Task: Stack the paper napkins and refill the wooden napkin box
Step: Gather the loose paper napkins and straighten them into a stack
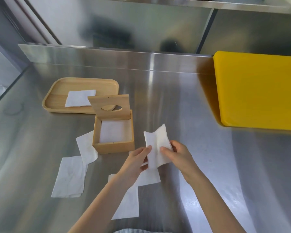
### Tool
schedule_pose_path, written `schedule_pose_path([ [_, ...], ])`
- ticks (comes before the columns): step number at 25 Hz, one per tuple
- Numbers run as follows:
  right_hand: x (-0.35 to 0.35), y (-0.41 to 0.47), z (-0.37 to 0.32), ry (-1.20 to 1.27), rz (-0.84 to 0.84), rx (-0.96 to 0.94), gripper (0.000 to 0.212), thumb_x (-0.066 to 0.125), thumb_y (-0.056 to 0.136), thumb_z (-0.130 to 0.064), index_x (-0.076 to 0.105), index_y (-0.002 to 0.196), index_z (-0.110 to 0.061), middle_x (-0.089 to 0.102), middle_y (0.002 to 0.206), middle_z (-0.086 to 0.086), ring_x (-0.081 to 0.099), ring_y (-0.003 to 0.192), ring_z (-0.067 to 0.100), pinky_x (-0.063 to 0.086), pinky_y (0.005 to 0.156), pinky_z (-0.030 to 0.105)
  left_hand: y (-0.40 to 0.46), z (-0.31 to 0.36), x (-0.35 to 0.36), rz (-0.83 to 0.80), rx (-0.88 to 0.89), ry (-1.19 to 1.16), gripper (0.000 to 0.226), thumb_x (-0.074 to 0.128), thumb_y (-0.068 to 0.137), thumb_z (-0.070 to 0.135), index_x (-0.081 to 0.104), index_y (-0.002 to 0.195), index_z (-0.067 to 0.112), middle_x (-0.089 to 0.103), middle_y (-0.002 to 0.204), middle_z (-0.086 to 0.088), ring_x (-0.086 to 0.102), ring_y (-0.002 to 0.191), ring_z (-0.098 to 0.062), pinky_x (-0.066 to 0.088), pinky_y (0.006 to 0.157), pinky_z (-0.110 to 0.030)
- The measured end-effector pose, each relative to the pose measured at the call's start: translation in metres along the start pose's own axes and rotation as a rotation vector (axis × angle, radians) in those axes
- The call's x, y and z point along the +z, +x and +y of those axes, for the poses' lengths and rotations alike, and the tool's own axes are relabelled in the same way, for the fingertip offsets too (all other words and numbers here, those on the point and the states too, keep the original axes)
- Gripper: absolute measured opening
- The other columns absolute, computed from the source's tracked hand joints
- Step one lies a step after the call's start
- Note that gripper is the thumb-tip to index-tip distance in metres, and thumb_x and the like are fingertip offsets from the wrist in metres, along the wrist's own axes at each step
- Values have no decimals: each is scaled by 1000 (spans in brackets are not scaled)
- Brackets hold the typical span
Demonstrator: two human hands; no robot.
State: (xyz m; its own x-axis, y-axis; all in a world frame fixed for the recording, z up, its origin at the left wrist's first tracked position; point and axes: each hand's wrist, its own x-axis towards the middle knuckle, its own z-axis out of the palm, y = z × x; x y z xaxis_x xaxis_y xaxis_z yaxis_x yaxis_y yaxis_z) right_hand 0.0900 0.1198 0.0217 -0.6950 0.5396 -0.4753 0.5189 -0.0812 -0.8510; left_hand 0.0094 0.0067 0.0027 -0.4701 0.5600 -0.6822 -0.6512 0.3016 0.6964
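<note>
Left hand (pixel 138 158): my grip pinches the napkin (pixel 156 145) at its left edge.
Right hand (pixel 176 152): my grip pinches its right edge.
Napkin box (pixel 113 146): lid up, 10 o'clock of hands.
Tabletop (pixel 183 101): bare toward 12 o'clock.

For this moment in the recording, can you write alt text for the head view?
Both hands, left hand and right hand, hold a white paper napkin beside an open wooden napkin box; loose napkins lie on the steel counter.

bare forearms, no sleeves, grey striped garment (pixel 124 230) at btm
</note>
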Motion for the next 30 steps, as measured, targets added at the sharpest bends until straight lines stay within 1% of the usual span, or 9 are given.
schedule_pose_path([
  [3,8,-15,9,46,-30,27,19,55,91,-15,61,107,-8,67,102,3,61,94,18,50,83,30,-14,-10,-14,0,2,-146,16,51,92,26,55,96,12,59,97,-7,57,90,-22,44,78,-31],
  [7,26,-28,22,-1,-64,41,11,53,92,-19,62,95,-15,64,87,-5,58,84,13,45,73,23,-31,-23,-36,-55,48,-172,17,48,94,18,61,103,11,67,100,-7,63,91,-25,52,76,-33],
  [11,41,-28,26,-26,-2,47,19,49,94,-23,64,92,-11,63,85,-1,57,79,14,42,67,20,-43,-27,-62,-34,65,-174,18,47,94,16,63,99,19,68,101,-4,63,94,-25,52,79,-35],
  [13,49,-21,29,-239,105,32,22,51,94,-22,63,107,-8,65,102,6,61,91,20,42,64,22,-49,-27,-76,-18,75,-175,17,47,94,17,62,99,19,66,105,-5,62,100,-28,51,86,-39],
  [15,57,-12,32,-535,208,19,31,53,92,-25,57,117,-6,57,119,12,56,109,28,43,81,29,-51,-27,-87,1,95,-172,16,47,93,19,62,98,19,66,107,-5,61,106,-30,48,93,-45],
  [17,65,-3,33,-721,253,61,43,55,90,-32,49,121,-4,46,128,17,45,120,34,43,94,37,-54,-26,-98,25,118,-185,17,47,93,20,64,94,19,72,97,-2,64,100,-28,52,88,-45],
  [21,81,8,35,-900,283,153,57,59,86,-38,40,126,-2,38,133,18,37,125,34,40,99,39,-55,-27,-114,79,121,-175,17,48,93,21,65,92,17,72,91,-1,67,89,-22,56,78,-39],
  [26,82,15,38,-910,270,165,47,56,87,-33,48,124,-5,42,131,17,39,123,34,39,98,40,-53,-23,-124,149,110,-158,19,46,94,16,64,90,11,68,87,-6,64,81,-23,51,76,-39],
  [30,83,14,37,-792,241,149,36,55,86,-20,48,117,-4,56,123,15,50,117,35,42,92,40,-53,-21,-124,134,97,-132,18,46,94,15,62,87,13,66,89,-6,63,80,-23,53,70,-37],
])
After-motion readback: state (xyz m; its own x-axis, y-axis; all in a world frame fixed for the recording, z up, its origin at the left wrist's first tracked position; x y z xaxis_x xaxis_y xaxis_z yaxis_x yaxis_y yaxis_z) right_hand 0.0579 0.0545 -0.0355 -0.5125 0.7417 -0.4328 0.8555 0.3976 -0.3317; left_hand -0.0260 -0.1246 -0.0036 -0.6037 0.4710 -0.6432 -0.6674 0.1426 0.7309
